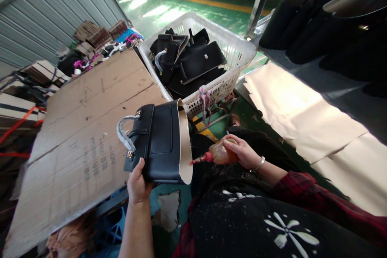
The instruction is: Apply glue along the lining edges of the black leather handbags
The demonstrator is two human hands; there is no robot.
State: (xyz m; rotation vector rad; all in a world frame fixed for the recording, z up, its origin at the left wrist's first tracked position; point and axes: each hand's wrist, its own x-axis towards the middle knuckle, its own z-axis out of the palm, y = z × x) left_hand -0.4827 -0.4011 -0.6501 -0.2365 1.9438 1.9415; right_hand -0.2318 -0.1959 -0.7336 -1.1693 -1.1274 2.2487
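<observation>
Counter (69, 129): broad passage was left across its middle.
Far edge: passage was blocked by heaped pieces (93, 40).
Beyond handbag (161, 141): the way was barred by the white basket (225, 85).
Bottle (219, 154): scarcely any gap was left between its tip and the handbag.

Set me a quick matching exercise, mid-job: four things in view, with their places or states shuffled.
1. Black handbag
2. Squeeze bottle
3. White basket
4. Cardboard

A. Flat, creased and printed
B. Gripped by the right hand
C. Filled with black bags
D. Held by the left hand

Pairs: 1-D, 2-B, 3-C, 4-A
</observation>
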